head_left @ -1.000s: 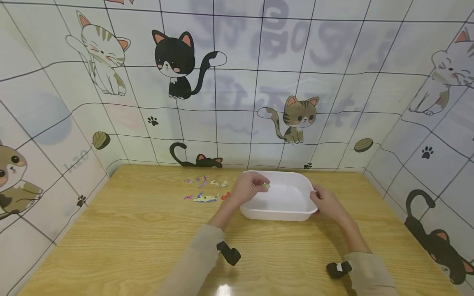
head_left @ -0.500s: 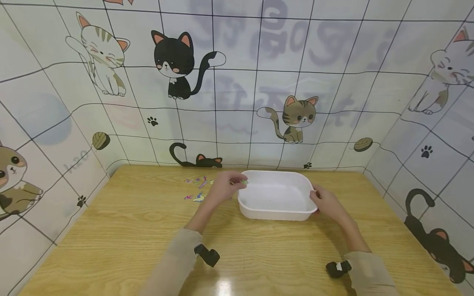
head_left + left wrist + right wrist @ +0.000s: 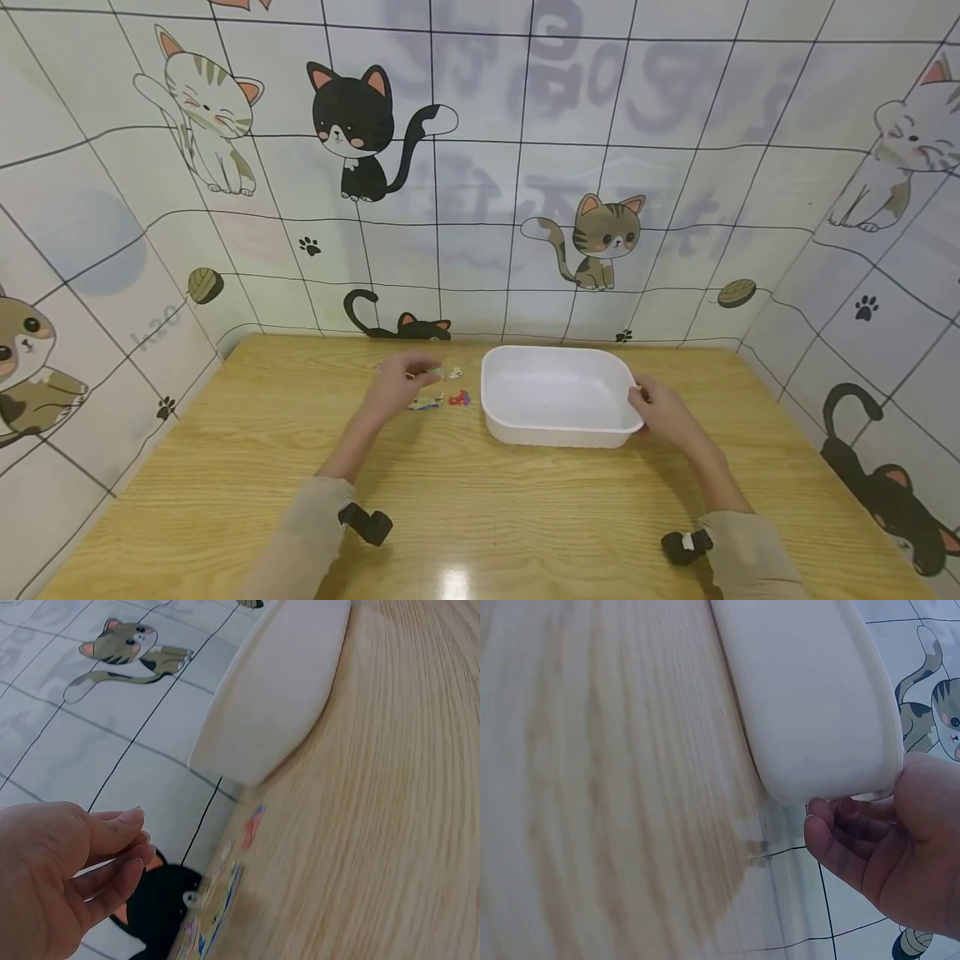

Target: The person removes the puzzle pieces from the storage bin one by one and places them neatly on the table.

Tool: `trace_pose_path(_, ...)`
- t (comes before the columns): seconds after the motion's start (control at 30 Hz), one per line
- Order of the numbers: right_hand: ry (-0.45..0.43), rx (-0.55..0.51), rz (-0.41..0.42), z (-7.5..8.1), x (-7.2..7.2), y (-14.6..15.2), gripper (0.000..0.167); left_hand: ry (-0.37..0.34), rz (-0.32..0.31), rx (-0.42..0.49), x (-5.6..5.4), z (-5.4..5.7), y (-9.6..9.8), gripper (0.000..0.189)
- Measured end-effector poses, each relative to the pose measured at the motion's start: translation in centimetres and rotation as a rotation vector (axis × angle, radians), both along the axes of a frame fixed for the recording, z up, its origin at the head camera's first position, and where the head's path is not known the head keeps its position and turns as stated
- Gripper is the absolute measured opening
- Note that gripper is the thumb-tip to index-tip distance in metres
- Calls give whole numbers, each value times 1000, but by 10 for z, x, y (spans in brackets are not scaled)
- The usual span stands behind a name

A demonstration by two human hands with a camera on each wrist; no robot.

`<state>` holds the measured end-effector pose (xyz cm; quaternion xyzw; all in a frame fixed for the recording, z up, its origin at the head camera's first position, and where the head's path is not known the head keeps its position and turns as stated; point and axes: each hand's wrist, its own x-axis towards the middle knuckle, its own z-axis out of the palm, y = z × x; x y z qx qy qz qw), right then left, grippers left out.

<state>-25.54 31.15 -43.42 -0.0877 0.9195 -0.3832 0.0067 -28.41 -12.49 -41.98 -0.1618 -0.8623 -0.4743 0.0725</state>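
Observation:
My left hand (image 3: 397, 387) is raised over the small colourful pieces at the back left, pinching a small green piece (image 3: 436, 372) at its fingertips. In the left wrist view the thumb and fingers come together, with the piece barely visible. A red and blue piece (image 3: 459, 398), a yellow and blue piece (image 3: 427, 403) and a pale yellow piece (image 3: 455, 373) lie near it; my hand hides others. My right hand (image 3: 663, 408) grips the right end of a white plastic basin (image 3: 562, 437), thumb at the rim and fingers against the outer wall.
The wooden table (image 3: 525, 517) ends at a wall sheet (image 3: 480, 250) printed with cats and grid lines. The basin stands near the table's back edge, right of the pieces. Dark wrist cameras sit on both beige sleeves (image 3: 300, 525).
My left hand has moved left from over the basin to above the pieces, carrying the green piece. My right hand and the basin have stayed about where they were.

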Motion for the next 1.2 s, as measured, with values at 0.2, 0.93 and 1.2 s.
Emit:
trace_pose_path(0.2,15,11,3,0,0,-1,49,-11,53,-31,1,-9,-29,24)
trace_pose_path(0.93,15,2,-2,-1,-1,1,49,-26,170,-161,2,-35,-94,14)
trace_pose_path(1.2,17,4,-2,-1,-1,0,49,-38,175,-206,2,-36,-100,11)
